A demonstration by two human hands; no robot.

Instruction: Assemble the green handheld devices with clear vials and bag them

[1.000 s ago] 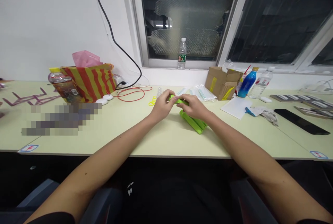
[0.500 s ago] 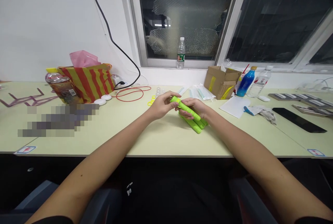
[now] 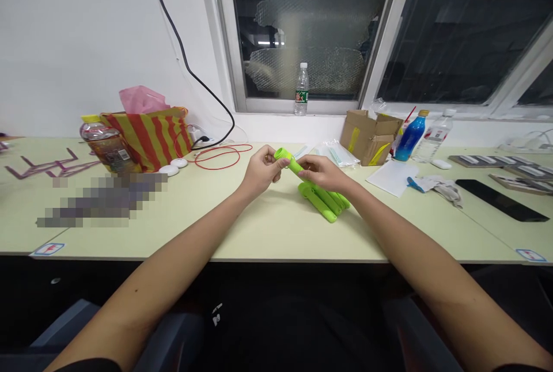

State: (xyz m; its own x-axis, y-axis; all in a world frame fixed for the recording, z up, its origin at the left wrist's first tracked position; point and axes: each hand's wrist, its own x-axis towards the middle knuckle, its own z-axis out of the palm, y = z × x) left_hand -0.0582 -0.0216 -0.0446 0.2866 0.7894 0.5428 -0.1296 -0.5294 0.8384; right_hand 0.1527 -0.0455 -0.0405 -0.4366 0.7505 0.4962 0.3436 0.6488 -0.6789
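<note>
Between my two hands is a lime-green plastic tube (image 3: 294,166), tilted, with its wider, round open end up at the left. My left hand (image 3: 261,171) is closed on that wide end, thumb and fingers pinching the rim. Further down the shaft, my right hand (image 3: 326,173) grips the tube, and its lower part is hidden behind the fingers. Several more lime-green tubes (image 3: 325,206) lie side by side on the table just below my right hand.
A pale table (image 3: 259,234) runs along the window. At its back stand a cardboard box (image 3: 369,136), a blue bottle (image 3: 411,137) and a striped bag (image 3: 151,139). A red cable (image 3: 218,156) lies left of my hands, a glove (image 3: 440,186) to the right.
The tube has swung up and left, so its open round end now faces upward. My left hand has shifted to the rim, and my right hand now holds from above.
</note>
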